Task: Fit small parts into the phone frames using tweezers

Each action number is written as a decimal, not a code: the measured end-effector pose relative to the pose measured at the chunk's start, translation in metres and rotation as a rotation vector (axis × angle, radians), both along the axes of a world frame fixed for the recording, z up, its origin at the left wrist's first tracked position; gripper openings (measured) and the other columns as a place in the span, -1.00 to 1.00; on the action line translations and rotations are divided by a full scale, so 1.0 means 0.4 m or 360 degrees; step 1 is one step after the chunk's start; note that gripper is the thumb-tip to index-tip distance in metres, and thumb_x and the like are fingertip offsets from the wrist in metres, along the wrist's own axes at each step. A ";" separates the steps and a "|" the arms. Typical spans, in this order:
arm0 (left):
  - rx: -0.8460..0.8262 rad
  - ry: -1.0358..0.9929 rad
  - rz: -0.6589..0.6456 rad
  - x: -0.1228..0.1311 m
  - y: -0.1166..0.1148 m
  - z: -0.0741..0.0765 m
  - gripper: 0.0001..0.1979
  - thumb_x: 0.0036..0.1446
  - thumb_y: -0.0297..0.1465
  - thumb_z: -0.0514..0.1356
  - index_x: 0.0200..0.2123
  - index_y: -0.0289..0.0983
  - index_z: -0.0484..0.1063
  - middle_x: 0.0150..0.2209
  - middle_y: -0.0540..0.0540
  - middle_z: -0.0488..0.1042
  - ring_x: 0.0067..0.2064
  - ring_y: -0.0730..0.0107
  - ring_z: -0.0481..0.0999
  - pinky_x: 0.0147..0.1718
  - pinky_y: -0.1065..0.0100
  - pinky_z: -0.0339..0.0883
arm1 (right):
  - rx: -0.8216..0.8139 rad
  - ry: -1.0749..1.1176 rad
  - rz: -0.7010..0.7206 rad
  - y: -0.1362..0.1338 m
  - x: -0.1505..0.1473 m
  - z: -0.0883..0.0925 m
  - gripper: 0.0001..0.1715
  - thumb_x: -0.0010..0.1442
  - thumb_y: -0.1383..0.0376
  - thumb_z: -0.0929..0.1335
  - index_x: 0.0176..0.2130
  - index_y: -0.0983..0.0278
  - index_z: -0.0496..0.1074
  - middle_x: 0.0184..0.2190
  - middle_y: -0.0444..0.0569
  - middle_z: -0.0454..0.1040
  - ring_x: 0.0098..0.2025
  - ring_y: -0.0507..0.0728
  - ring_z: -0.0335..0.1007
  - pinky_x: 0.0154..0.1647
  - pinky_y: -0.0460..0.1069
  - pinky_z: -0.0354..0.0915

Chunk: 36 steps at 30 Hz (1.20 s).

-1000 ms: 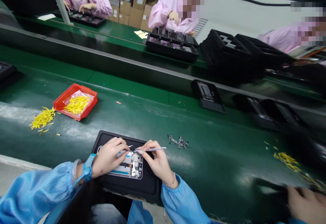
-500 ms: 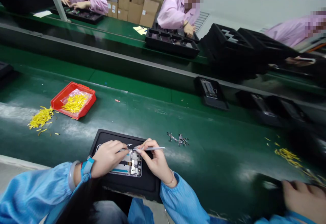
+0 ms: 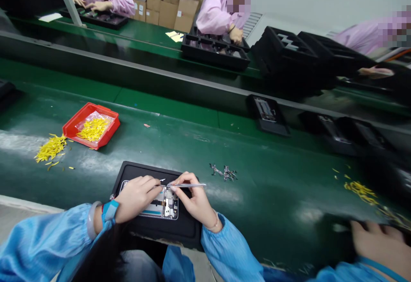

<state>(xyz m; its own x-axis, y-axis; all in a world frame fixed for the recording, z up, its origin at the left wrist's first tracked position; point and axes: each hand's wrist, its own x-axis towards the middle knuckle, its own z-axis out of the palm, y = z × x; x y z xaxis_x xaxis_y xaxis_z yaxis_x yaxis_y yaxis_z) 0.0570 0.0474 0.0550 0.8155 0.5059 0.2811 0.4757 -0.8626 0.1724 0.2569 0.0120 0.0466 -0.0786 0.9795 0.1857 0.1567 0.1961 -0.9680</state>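
Observation:
An opened smartphone (image 3: 170,207) with its circuit board bare lies in a black foam tray (image 3: 189,239) in front of me. My right hand (image 3: 192,196) pinches tweezers (image 3: 192,185), which lie nearly level with their tips over the phone's upper edge. My left hand (image 3: 136,196) covers the phone's left part, its fingers bent and pressed together close to the tweezer tips. Whatever those fingertips hold is hidden or too small to make out. A small white-silver piece (image 3: 162,180) rests on the tray just above the left fingers.
A red bin (image 3: 109,138) of yellow strips stands left, beside a loose yellow pile (image 3: 50,148). Small dark metallic parts (image 3: 224,171) lie right of the tray. Several trays with phones (image 3: 268,113) line the belt's far side. A co-worker's hand (image 3: 380,247) is at lower right.
The view has shifted slightly. Both hands keep nearly the same place over the phone, with the tweezers still in the right one.

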 end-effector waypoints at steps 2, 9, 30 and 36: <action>-0.0003 -0.0014 0.0022 0.005 0.004 0.002 -0.74 0.30 -0.52 -0.10 -0.22 -0.31 0.38 -0.29 -0.10 0.49 -0.31 0.35 0.46 -0.35 0.36 0.28 | -0.0107 0.0071 -0.0012 0.000 -0.002 0.003 -0.84 0.14 0.32 0.40 -0.29 0.19 0.29 -0.41 -0.12 0.47 -0.34 0.09 0.50 -0.31 -0.02 0.40; 0.0058 -0.0052 -0.0071 0.004 0.005 -0.003 -0.82 0.26 -0.57 -0.03 -0.17 -0.37 0.34 -0.25 -0.13 0.49 -0.24 0.31 0.46 -0.30 0.34 0.26 | 0.0248 0.0441 -0.0600 -0.001 -0.008 0.036 -0.77 0.13 0.32 0.43 -0.28 0.16 0.28 -0.39 -0.20 0.46 -0.29 0.04 0.54 -0.20 -0.03 0.45; 0.0021 -0.0238 -0.0053 0.010 0.012 -0.015 -0.78 0.26 -0.56 -0.08 -0.23 -0.31 0.35 -0.29 -0.05 0.53 -0.28 0.39 0.46 -0.35 0.36 0.26 | 0.0319 -0.0180 -0.0265 -0.027 -0.009 -0.006 -0.77 0.18 0.47 0.32 -0.21 0.18 0.27 -0.36 -0.07 0.42 -0.29 0.11 0.46 -0.31 0.00 0.42; 0.0082 -0.0231 -0.0061 0.007 0.009 -0.009 -0.78 0.28 -0.54 -0.07 -0.21 -0.33 0.36 -0.29 -0.05 0.53 -0.27 0.38 0.47 -0.35 0.36 0.26 | 0.0457 -0.0231 -0.0196 -0.022 -0.014 0.010 -0.74 0.17 0.51 0.31 -0.20 0.18 0.27 -0.37 -0.08 0.41 -0.32 0.10 0.43 -0.34 0.01 0.39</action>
